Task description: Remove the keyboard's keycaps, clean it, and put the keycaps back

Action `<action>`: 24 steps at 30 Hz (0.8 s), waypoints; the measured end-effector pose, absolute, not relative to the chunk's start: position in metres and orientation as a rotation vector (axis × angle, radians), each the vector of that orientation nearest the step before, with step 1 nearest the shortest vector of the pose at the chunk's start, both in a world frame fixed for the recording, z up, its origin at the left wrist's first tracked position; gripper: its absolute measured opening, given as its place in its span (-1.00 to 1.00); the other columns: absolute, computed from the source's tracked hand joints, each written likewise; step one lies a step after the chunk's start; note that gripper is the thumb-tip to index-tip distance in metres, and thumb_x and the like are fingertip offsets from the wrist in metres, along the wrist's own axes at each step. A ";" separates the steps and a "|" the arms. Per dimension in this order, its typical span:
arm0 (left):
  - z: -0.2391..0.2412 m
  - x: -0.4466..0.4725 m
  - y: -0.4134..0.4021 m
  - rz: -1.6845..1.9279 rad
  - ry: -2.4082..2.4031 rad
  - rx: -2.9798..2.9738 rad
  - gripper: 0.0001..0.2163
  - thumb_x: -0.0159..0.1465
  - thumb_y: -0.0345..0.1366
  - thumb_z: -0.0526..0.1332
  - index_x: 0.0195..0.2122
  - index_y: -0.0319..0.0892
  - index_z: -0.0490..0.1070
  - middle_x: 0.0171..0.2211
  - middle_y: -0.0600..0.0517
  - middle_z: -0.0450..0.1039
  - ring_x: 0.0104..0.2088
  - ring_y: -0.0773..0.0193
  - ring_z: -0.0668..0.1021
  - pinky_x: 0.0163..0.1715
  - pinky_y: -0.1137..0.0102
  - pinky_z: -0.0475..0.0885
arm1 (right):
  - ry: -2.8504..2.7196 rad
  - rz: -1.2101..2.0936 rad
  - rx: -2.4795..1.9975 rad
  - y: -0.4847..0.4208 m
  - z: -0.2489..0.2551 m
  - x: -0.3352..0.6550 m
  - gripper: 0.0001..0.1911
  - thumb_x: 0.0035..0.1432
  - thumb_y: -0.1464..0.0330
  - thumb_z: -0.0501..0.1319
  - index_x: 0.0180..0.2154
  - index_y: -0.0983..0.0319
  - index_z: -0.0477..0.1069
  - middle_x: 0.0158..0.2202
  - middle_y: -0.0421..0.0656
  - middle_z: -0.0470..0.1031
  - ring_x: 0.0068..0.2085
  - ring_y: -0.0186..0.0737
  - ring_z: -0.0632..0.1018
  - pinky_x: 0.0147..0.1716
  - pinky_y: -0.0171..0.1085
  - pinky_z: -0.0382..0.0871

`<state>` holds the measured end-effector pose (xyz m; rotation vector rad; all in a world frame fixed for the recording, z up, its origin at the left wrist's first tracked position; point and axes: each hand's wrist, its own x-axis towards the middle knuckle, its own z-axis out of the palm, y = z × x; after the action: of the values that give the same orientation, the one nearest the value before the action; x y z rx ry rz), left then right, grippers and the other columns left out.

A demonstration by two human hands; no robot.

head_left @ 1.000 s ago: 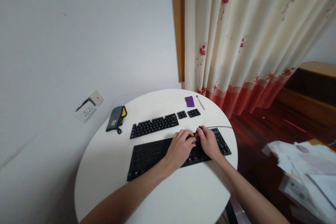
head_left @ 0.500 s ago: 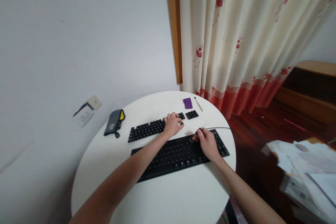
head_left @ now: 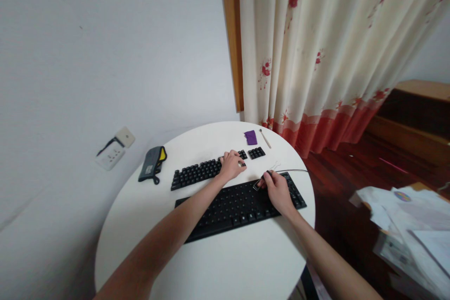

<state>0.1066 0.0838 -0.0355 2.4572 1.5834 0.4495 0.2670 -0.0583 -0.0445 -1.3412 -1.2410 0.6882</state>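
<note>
A black keyboard (head_left: 225,211), its key places mostly stripped of caps, lies tilted across the round white table. Above its right half, my right hand (head_left: 279,192) is closed around a keycap puller (head_left: 262,180) with thin wire loops. Behind the keyboard, loose black keycaps (head_left: 195,174) stand in rows. My left hand (head_left: 231,165) rests over the right part of those rows, with thumb and forefinger pinched on a small black keycap (head_left: 243,164). A separate block of keycaps (head_left: 256,153) sits just beyond it to the right.
A purple cloth (head_left: 251,138) and a slim brush (head_left: 265,138) lie at the table's back edge. At the left is a grey and yellow pouch (head_left: 152,164). The keyboard cable (head_left: 293,170) runs off to the right. Wall sockets (head_left: 111,152) and a curtain (head_left: 309,56) border the table.
The view has shifted very slightly. Both hands keep nearly the same place and grip; the puller in my right hand looks turned a little.
</note>
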 end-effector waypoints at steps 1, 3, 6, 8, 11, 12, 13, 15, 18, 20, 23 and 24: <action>-0.036 0.107 0.084 0.451 1.584 2.455 -0.85 0.07 -0.12 0.37 -0.34 0.03 0.60 -0.02 0.01 0.31 0.02 -0.02 0.29 -0.03 0.09 0.19 | -1.238 0.688 -1.341 -0.058 -0.045 0.266 -0.58 0.31 0.15 0.04 -0.50 0.21 0.40 -0.50 -0.14 0.54 -0.45 -0.19 0.51 -0.31 -0.26 0.32; -0.035 0.107 0.084 0.452 1.589 2.454 -0.85 0.06 -0.12 0.37 -0.34 0.03 0.60 -0.01 0.01 0.32 0.02 -0.02 0.29 -0.02 0.09 0.19 | -1.234 0.687 -1.341 -0.058 -0.044 0.265 -0.58 0.31 0.16 0.04 -0.50 0.22 0.40 -0.51 -0.14 0.53 -0.46 -0.20 0.50 -0.31 -0.25 0.32; -0.032 0.105 0.083 0.460 1.591 2.450 -0.84 0.05 -0.11 0.39 -0.34 0.03 0.60 -0.02 0.01 0.34 0.01 -0.01 0.30 -0.03 0.10 0.20 | -1.214 0.694 -1.324 -0.060 -0.039 0.267 -0.59 0.31 0.16 0.03 -0.48 0.23 0.41 -0.51 -0.14 0.52 -0.47 -0.20 0.48 -0.36 -0.27 0.31; -0.028 0.104 0.081 0.511 1.587 2.433 -0.81 0.04 -0.09 0.39 -0.32 0.03 0.60 -0.03 0.01 0.35 0.00 0.00 0.32 -0.04 0.11 0.22 | -1.194 0.675 -1.307 -0.062 -0.032 0.276 -0.60 0.31 0.16 0.03 -0.45 0.23 0.41 -0.50 -0.15 0.52 -0.47 -0.21 0.46 -0.40 -0.28 0.30; -0.019 0.102 0.072 0.660 1.568 2.415 -0.83 0.10 -0.08 0.36 -0.31 0.02 0.60 -0.07 0.01 0.37 -0.01 0.02 0.33 -0.06 0.14 0.25 | -1.202 0.580 -1.326 -0.066 -0.020 0.303 -0.63 0.30 0.16 0.04 -0.43 0.24 0.41 -0.50 -0.17 0.49 -0.47 -0.22 0.44 -0.41 -0.30 0.28; -0.016 0.103 0.067 0.706 1.555 2.419 -0.85 0.13 -0.10 0.34 -0.31 0.02 0.60 -0.08 0.01 0.37 -0.02 0.03 0.33 -0.06 0.15 0.25 | -1.232 0.556 -1.340 -0.068 -0.017 0.314 -0.63 0.30 0.16 0.05 -0.43 0.24 0.41 -0.50 -0.17 0.48 -0.46 -0.23 0.44 -0.41 -0.30 0.27; -0.013 0.105 0.061 0.743 1.534 2.428 -0.87 0.17 -0.13 0.31 -0.32 0.01 0.59 -0.09 0.01 0.38 -0.03 0.05 0.34 -0.06 0.15 0.25 | -1.281 0.545 -1.351 -0.070 -0.014 0.324 -0.64 0.29 0.17 0.06 -0.43 0.24 0.41 -0.50 -0.18 0.47 -0.44 -0.23 0.44 -0.39 -0.30 0.27; -0.008 0.110 0.044 0.768 1.461 2.461 -0.89 0.21 -0.19 0.27 -0.33 -0.01 0.59 -0.10 0.01 0.39 -0.04 0.07 0.35 -0.04 0.16 0.25 | -1.420 0.551 -1.362 -0.074 -0.013 0.343 -0.66 0.30 0.18 0.05 -0.42 0.24 0.40 -0.47 -0.18 0.47 -0.41 -0.22 0.44 -0.36 -0.30 0.28; -0.004 0.120 0.013 0.699 1.266 2.510 -0.88 0.25 -0.25 0.22 -0.33 -0.03 0.58 -0.12 0.01 0.43 -0.07 0.10 0.39 -0.04 0.17 0.26 | -1.627 0.575 -1.371 -0.082 -0.018 0.356 -0.67 0.31 0.21 0.04 -0.42 0.23 0.38 -0.45 -0.18 0.47 -0.37 -0.22 0.45 -0.31 -0.29 0.29; -0.003 0.127 -0.007 0.652 1.103 2.520 -0.85 0.28 -0.28 0.18 -0.31 -0.05 0.56 -0.17 0.02 0.46 -0.10 0.14 0.42 -0.04 0.21 0.28 | -1.714 0.597 -1.372 -0.086 -0.021 0.357 -0.69 0.31 0.22 0.04 -0.42 0.22 0.37 -0.44 -0.19 0.46 -0.36 -0.22 0.44 -0.30 -0.29 0.29; -0.003 0.135 -0.027 0.637 0.952 2.490 -0.82 0.30 -0.31 0.14 -0.32 -0.07 0.55 -0.24 0.03 0.49 -0.17 0.19 0.47 -0.08 0.28 0.32 | -1.786 0.653 -1.359 -0.091 -0.022 0.354 -0.69 0.31 0.22 0.04 -0.40 0.22 0.37 -0.43 -0.19 0.47 -0.36 -0.21 0.44 -0.29 -0.28 0.30; -0.004 0.137 -0.031 0.636 0.928 2.478 -0.82 0.30 -0.32 0.13 -0.33 -0.08 0.55 -0.26 0.03 0.50 -0.18 0.20 0.48 -0.09 0.29 0.33 | -1.808 0.667 -1.360 -0.092 -0.021 0.352 -0.69 0.31 0.21 0.03 -0.39 0.21 0.39 -0.42 -0.18 0.47 -0.35 -0.20 0.45 -0.28 -0.27 0.30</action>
<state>0.1366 -0.0313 -0.0039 2.4782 0.9284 0.6362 0.3523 -0.0917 -0.0212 -1.3600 -1.8082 0.6675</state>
